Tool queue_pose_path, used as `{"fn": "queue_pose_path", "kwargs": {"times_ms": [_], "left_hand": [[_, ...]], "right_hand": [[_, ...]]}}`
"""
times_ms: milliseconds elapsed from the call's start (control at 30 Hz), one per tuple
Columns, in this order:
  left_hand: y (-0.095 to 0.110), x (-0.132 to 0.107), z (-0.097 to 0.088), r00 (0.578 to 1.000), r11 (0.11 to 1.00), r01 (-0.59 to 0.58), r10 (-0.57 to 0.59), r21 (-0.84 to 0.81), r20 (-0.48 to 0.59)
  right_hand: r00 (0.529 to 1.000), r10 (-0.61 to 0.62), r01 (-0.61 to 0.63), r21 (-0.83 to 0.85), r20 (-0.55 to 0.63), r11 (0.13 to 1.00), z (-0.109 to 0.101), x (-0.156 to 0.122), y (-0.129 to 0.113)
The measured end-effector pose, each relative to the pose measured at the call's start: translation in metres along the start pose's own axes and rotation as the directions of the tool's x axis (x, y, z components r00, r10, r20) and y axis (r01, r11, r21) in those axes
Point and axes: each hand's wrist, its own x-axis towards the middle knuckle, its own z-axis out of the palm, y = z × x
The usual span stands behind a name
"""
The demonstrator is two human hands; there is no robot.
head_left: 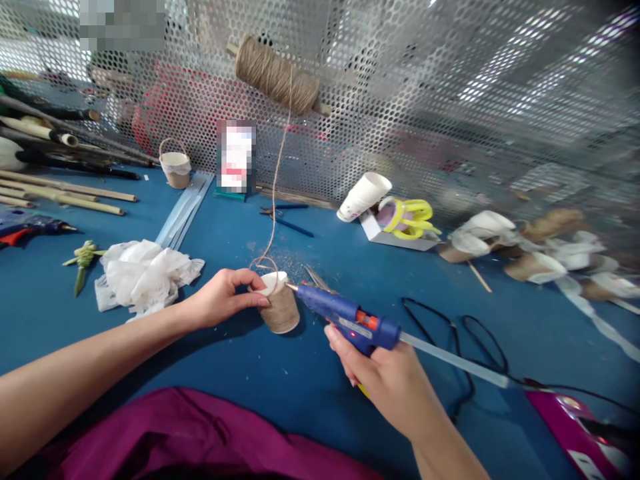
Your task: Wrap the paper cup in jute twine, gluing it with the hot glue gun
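My left hand (235,293) pinches the rim of a paper cup (281,313) wrapped in brown twine. In my right hand (385,380) is a blue hot glue gun (345,310), its nozzle at the cup's upper edge. A clear glue stick (455,360) sticks out of the gun's back. Twine (277,180) runs down to the cup from a large spool (275,75) on a stick. Scissor blades (320,279) show partly behind the gun.
White lace (145,277) lies left of the cup, near a bundle of glue sticks (187,207). Pliers (287,219), a small basket (176,169) and a white paper cup (365,195) stand farther back. A black cable (455,327) and a purple power strip (575,427) lie right.
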Motion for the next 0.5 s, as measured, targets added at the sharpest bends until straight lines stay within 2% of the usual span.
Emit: {"fn": "queue_pose_path", "kwargs": {"times_ms": [100,233,500], "left_hand": [[0.0000,0.0000,0.0000,1.000,1.000,-0.008,0.008,0.009,0.004],[-0.0001,-0.0002,0.0000,1.000,1.000,-0.007,0.006,0.011,0.006],[-0.0004,-0.0002,-0.0004,1.000,1.000,-0.017,0.017,0.016,-0.002]], "right_hand": [[0.999,0.038,-0.038,0.007,0.003,0.999,-0.0001,0.0005,0.0009],[0.999,0.032,-0.032,0.011,-0.001,0.999,0.0009,0.0001,0.0003],[0.978,-0.201,0.196,-0.098,-0.047,0.976,0.0038,0.0013,0.0047]]}}
